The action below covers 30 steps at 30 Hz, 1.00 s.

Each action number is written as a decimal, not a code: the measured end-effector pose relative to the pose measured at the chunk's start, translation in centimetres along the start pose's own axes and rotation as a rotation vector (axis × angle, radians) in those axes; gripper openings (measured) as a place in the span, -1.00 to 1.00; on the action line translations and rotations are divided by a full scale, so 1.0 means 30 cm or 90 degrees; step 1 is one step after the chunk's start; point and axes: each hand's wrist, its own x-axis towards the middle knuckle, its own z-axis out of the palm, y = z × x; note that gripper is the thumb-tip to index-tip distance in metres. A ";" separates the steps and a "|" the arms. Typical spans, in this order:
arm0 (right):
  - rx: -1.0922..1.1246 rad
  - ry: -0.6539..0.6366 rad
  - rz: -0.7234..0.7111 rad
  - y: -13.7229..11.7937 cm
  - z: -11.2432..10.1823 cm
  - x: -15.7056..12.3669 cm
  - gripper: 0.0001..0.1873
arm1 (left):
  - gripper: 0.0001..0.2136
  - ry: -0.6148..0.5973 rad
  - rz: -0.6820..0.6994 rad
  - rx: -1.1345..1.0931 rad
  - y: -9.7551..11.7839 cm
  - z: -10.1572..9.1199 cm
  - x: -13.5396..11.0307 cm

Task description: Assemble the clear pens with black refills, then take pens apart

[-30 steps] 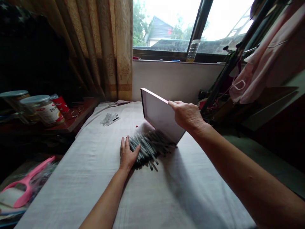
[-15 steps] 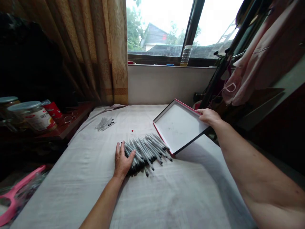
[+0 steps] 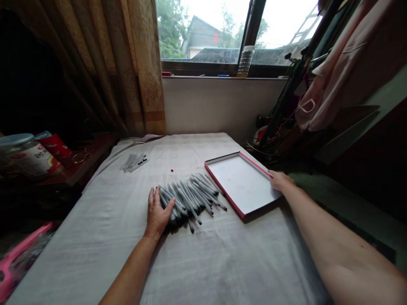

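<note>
A heap of pens point(image 3: 187, 195) with pale barrels and black ends lies on the cloth-covered table. My left hand point(image 3: 158, 214) rests against the heap's left end, fingers spread and thumb over the nearest pens. Right of the heap, a shallow box point(image 3: 243, 184) with a white inside and red outer sides lies nearly flat, its open side up. My right hand point(image 3: 281, 182) is closed on the box's right edge; some of its fingers are hidden. A smaller group of thin clear tubes point(image 3: 132, 162) with a few black bits lies farther back on the left.
A tiny red piece point(image 3: 172, 170) sits behind the pens. Jars point(image 3: 30, 156) stand on a dark side table point(image 3: 79, 165) to the left. Pink-handled scissors point(image 3: 22, 258) are at lower left. A plastic bottle point(image 3: 246, 62) stands on the window sill; clothes point(image 3: 333, 80) hang right.
My right hand has lowered the box from a tilt to nearly flat beside the pens. My left hand stays at the heap's left end. The view has shifted slightly.
</note>
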 end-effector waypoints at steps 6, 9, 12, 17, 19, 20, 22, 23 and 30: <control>0.150 0.052 -0.332 -0.349 -0.033 -0.178 -0.52 | -0.25 -0.002 -0.047 0.001 0.032 -0.001 -0.022; 0.205 -0.097 -0.451 -0.541 -0.027 -0.324 -0.47 | -0.21 -0.027 -0.083 0.016 0.057 -0.011 -0.041; 0.183 -0.179 -0.470 -0.658 -0.002 -0.431 -0.14 | -0.19 -0.049 -0.098 0.018 0.076 -0.025 -0.044; 0.223 -0.206 -0.398 -0.753 0.035 -0.510 0.04 | -0.23 -0.062 -0.099 0.007 0.090 -0.046 -0.019; 0.259 -0.203 -0.383 -0.787 0.042 -0.523 0.04 | -0.26 -0.044 -0.101 -0.002 0.085 -0.058 -0.009; 0.285 -0.205 -0.375 -0.804 0.046 -0.527 0.03 | -0.28 -0.031 -0.105 -0.009 0.078 -0.066 -0.004; 0.350 -0.216 -0.352 -0.841 0.057 -0.528 0.01 | -0.32 -0.007 -0.116 -0.029 0.059 -0.085 0.003; 0.388 -0.226 -0.338 -0.860 0.064 -0.525 0.02 | -0.33 0.001 -0.121 -0.041 0.049 -0.096 0.005; 0.754 -0.321 -0.186 -0.985 0.118 -0.459 -0.07 | -0.35 -0.022 -0.065 -0.049 0.039 -0.135 -0.043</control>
